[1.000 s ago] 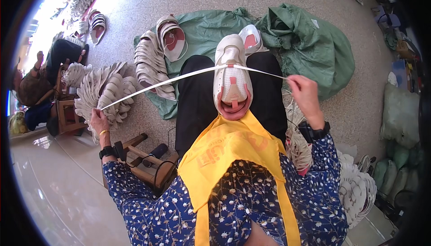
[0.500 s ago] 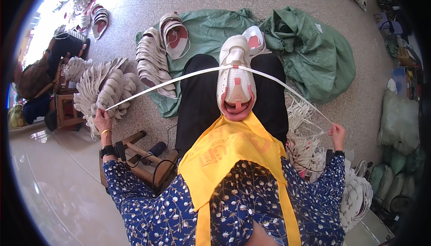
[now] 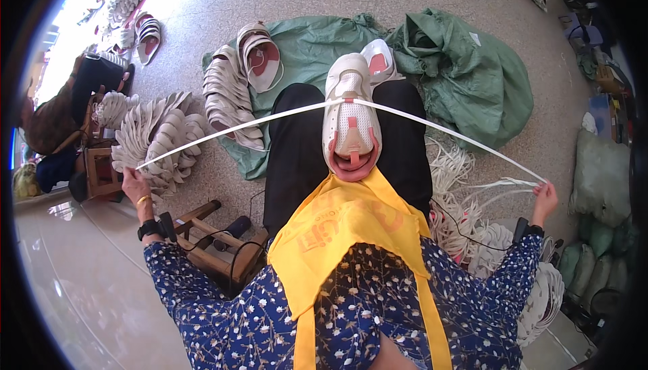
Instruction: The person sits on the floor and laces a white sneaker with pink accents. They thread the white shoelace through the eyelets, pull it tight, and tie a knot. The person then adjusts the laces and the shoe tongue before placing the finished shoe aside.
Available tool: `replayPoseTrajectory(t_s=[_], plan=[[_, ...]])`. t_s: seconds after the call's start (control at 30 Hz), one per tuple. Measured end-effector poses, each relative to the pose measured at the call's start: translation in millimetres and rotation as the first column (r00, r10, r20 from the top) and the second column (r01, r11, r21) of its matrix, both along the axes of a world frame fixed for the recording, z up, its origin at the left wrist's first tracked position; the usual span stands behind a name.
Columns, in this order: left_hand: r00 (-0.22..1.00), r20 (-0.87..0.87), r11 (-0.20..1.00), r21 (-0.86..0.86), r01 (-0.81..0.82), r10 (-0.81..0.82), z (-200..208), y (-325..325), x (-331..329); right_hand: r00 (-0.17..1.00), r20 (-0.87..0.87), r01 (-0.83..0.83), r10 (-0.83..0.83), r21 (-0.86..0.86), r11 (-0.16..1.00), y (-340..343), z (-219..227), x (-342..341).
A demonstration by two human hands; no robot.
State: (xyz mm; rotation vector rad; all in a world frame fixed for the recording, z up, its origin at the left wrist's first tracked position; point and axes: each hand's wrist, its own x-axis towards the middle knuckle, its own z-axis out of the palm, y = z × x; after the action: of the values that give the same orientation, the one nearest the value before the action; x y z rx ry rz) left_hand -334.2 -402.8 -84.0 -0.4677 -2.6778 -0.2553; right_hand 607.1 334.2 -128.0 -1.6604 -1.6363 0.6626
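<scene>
A white and pink sneaker (image 3: pixel 351 123) rests between my black-trousered knees, its heel opening toward me. A flat white shoelace (image 3: pixel 270 117) runs through a pink loop on the shoe's tongue area and spreads out to both sides. My left hand (image 3: pixel 138 186), out at the left, pinches one end of the lace. Far to the right, my right hand (image 3: pixel 545 199) is closed on the other side, with loose lace trailing back from it. Both halves look stretched nearly taut. A yellow apron (image 3: pixel 347 221) covers my lap just behind the shoe.
Stacked shoe uppers (image 3: pixel 228 93) lie on a green sheet (image 3: pixel 317 39); more uppers (image 3: pixel 158 134) pile at the left. A green sack (image 3: pixel 466 86) stands ahead right. White laces (image 3: pixel 455 215) heap beside my right leg, and a wooden stool (image 3: pixel 219 242) stands at my left. Another person (image 3: pixel 64 113) sits far left.
Both hands have moved farther outward, the left to the left and the right to the right. The lace has straightened between them, and the shoe has shifted slightly left.
</scene>
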Motion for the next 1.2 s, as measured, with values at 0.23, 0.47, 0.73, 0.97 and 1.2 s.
replayPoseTrajectory(t_s=[0.23, 0.47, 0.73, 0.97, 1.2], plan=[[1.0, 0.015, 0.999, 0.032, 0.009, -0.01, 18, 17, -14, 0.996, 0.004, 0.082, -0.087, -0.376, 0.923, -45, -52, -16], [0.994, 0.029, 0.993, -0.048, 0.107, -0.106, 12, 34, -16, 0.998, -0.037, 0.036, -0.053, -0.365, 0.93, -29, -63, 6], [0.994, 0.016, 0.985, -0.13, 0.112, -0.111, 25, 35, -41, 0.974, -0.224, -0.074, -0.019, -0.401, 0.913, 40, -26, -40], [0.993, -0.038, 0.99, 0.076, 0.116, -0.114, 59, 57, -53, 0.833, -0.553, -0.169, 0.031, -0.2, 0.965, 70, 19, -103], [-0.1, 0.883, 0.883, 0.465, 0.067, -0.458, 23, 202, 161, 0.769, -0.592, -0.627, 0.241, -0.626, 0.463, -119, 66, -313]])
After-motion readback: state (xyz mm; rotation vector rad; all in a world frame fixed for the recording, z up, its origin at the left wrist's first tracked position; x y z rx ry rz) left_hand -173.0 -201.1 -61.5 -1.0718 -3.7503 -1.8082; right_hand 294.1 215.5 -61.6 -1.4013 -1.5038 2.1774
